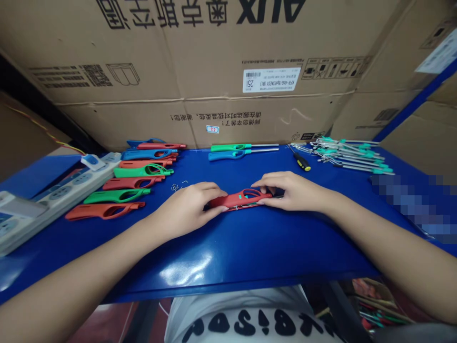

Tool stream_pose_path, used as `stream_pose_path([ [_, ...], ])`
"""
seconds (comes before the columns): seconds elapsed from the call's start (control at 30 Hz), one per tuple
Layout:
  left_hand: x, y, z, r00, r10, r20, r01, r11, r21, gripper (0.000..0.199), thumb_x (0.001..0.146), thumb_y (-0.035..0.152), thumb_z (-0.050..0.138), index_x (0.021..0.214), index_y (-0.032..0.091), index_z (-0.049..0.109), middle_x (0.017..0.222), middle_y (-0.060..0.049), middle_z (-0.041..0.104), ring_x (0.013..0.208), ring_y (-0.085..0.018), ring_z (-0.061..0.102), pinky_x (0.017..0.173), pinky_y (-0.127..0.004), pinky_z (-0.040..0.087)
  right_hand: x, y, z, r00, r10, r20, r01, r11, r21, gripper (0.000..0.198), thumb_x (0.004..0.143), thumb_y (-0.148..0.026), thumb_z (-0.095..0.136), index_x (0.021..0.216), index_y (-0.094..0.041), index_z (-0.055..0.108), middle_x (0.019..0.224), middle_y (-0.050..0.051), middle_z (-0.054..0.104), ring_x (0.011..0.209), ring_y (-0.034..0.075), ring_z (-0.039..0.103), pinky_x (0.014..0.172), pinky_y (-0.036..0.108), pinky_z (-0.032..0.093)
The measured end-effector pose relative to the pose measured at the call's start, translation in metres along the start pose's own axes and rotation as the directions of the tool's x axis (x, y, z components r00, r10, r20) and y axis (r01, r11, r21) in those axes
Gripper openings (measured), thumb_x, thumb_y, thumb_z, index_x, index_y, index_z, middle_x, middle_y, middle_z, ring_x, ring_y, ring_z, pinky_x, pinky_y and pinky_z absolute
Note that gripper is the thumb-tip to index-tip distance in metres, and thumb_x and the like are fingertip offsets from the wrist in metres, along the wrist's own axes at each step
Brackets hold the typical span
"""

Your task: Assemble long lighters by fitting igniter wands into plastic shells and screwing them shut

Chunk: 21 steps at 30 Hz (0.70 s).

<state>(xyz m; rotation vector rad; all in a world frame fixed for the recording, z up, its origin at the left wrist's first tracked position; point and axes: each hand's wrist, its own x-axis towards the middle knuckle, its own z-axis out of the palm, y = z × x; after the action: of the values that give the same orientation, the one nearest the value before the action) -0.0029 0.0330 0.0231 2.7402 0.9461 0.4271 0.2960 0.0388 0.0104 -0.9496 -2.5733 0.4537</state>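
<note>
Fingers of the left hand [194,206] and right hand [290,190] pinch the left and right ends of the red lighter shell [232,200], mid-bench [235,252]. It looks light, hard and slippery, so gentle end holds seem best.

On the table [243,267], handle shells [123,183] lie left of the lighter [233,199], rods [357,157] right.

Blue tabletop [250,257]: lighter handles [119,183] L, pwr strip [71,185] far L, 2 lighters [226,148] mid-back, screwdriver [302,161] & rods [360,159] R.
</note>
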Motion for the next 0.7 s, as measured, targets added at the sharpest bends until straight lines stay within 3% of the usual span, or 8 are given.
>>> stream_pose_path([
  [0.43, -0.0004, 0.0014, 0.0008, 1.000, -0.004, 0.025, 0.003, 0.999, 0.040, 0.020, 0.095, 0.032, 0.065, 0.109, 0.020, 0.071, 0.106, -0.004, 0.072, 0.098, -0.022, 0.068, 0.081, -0.032, 0.054, -0.0002, -0.0034, -0.0006, 0.998, 0.000, 0.068, 0.004, 0.998, -0.068, 0.032, 0.092, -0.040, 0.065, 0.116, -0.019, 0.069, 0.090, 0.004, 0.067, 0.078, 0.016, 0.060, 0.072, 0.028, 0.042],
  [0.7, 0.0004, 0.0007, 0.0018, 0.998, -0.040, 0.039, 0.038, 0.998, 0.047, 0.022, 0.093, 0.033, 0.067, 0.110, 0.020, 0.070, 0.109, -0.004, 0.072, 0.099, -0.023, 0.069, 0.081, -0.033, 0.054, -0.0010, -0.0038, -0.0052, 0.997, -0.007, 0.078, 0.024, 0.975, -0.221, 0.028, 0.092, -0.046, 0.064, 0.088, -0.018, 0.064, 0.085, 0.002, 0.065, 0.076, 0.017, 0.059, 0.074, 0.030, 0.037],
])
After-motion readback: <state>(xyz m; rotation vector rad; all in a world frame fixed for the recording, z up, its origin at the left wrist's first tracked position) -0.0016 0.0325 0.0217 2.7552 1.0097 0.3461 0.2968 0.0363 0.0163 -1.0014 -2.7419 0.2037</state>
